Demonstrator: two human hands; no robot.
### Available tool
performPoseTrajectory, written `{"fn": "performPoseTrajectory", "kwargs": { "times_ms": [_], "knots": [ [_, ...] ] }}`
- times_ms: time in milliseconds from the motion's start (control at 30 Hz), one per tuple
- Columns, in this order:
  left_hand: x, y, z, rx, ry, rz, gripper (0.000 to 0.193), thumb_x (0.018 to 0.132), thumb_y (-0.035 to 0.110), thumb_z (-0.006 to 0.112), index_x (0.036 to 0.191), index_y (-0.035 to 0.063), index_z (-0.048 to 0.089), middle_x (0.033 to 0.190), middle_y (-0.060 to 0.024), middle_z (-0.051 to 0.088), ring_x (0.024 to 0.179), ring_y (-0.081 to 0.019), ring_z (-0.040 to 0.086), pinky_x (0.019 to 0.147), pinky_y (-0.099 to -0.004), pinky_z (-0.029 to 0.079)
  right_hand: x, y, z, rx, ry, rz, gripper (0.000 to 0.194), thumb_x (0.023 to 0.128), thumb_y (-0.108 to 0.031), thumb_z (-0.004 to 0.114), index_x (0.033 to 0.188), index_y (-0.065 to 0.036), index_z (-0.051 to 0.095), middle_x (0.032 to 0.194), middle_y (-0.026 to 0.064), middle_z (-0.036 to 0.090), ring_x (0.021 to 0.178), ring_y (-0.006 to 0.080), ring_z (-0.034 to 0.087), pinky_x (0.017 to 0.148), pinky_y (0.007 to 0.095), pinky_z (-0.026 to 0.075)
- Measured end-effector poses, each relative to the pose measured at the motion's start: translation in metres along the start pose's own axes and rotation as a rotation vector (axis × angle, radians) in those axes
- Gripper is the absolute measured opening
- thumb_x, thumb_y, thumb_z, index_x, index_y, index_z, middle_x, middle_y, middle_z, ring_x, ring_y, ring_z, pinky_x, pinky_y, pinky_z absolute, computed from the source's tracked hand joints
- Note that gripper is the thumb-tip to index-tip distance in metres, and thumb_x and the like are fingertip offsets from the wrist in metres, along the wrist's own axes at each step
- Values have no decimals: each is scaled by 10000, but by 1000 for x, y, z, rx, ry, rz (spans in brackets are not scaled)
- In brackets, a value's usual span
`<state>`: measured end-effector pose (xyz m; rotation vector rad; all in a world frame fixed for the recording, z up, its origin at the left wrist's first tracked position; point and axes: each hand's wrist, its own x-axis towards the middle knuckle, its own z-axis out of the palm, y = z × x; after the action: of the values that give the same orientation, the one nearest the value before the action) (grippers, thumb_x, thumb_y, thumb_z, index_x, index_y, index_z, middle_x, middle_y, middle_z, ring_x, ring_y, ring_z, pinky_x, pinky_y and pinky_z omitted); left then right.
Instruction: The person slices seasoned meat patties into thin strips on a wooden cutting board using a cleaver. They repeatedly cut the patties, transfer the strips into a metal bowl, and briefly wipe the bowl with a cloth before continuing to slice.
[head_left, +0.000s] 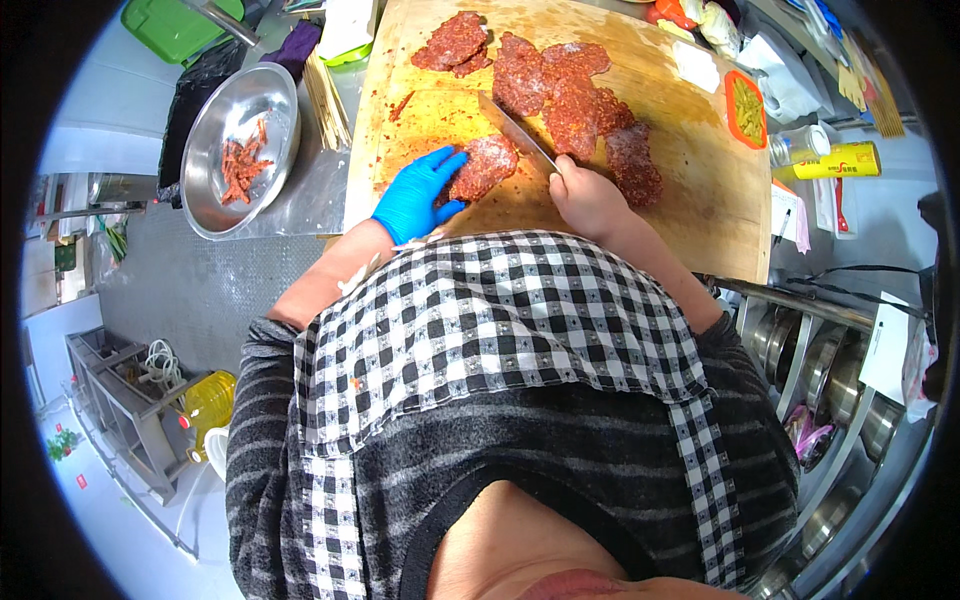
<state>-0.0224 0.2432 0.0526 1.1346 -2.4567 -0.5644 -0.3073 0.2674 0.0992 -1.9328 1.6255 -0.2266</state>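
Note:
My right hand (585, 193), bare, grips the handle of a kitchen knife (517, 133); its blade points up and to the left, just beside a flat piece of seasoned red meat (487, 166). My left hand (421, 196), in a blue glove, rests on the left edge of that piece with the fingers apart. Several more flat pieces of seasoned meat (574, 116) lie beyond and to the right of the blade on a wooden cutting board (697, 187). Meat strips (244, 165) sit in a steel bowl (281, 97) to the left of the board.
Wooden skewers (326, 101) lie between bowl and board. At the board's right edge stands an orange-rimmed container (746, 109) of greenish pieces. Beyond it are a clear jar (799, 145), a yellow roll box (844, 160) and a red-handled knife (841, 206). Metal rack shelving (802, 304) is at lower right.

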Motion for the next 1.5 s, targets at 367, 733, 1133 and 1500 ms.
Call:
{"fn": "performPoseTrajectory", "kwargs": {
  "times_ms": [367, 733, 1133, 1500],
  "knots": [
    [27, -8, 28, 59, -174, 140, 486, 889, 149, 589, 1363, 103, 489, 1390, -194, 473, 1281, -382, 449, 1073, -424, 388, 17, -12, -14, -49, -135, -32, 311, 971, -218, 384, 1096, 43, 499, 884, 274, 625, 852, 430, 605, 767, 505, 465],
    [24, 7, 42, 49, -62, 87, 452, 876, 144, 607, 1318, 106, 520, 1373, -175, 495, 1269, -387, 459, 1063, -428, 398, 47, -1, 19, 35, -110, 33, 302, 971, -226, 404, 1052, 40, 519, 834, 268, 623, 816, 425, 610, 745, 509, 468],
    [5, -22, 17, 39, -18, 4, 557, 863, 232, 651, 1378, 116, 472, 1414, -198, 448, 1282, -421, 431, 1076, -454, 373, 40, -17, -12, -25, -130, -61, 254, 963, -246, 382, 1031, -17, 469, 887, 267, 628, 868, 437, 606, 771, 532, 454],
    [-2, -44, 30, -23, 3, 84, 625, 845, 253, 670, 1409, 131, 430, 1429, -196, 425, 1301, -420, 414, 1079, -465, 366, 58, -38, -11, -200, -223, -55, 246, 976, -234, 410, 1067, -14, 471, 847, 246, 625, 813, 434, 602, 729, 521, 464]
  ]
}}
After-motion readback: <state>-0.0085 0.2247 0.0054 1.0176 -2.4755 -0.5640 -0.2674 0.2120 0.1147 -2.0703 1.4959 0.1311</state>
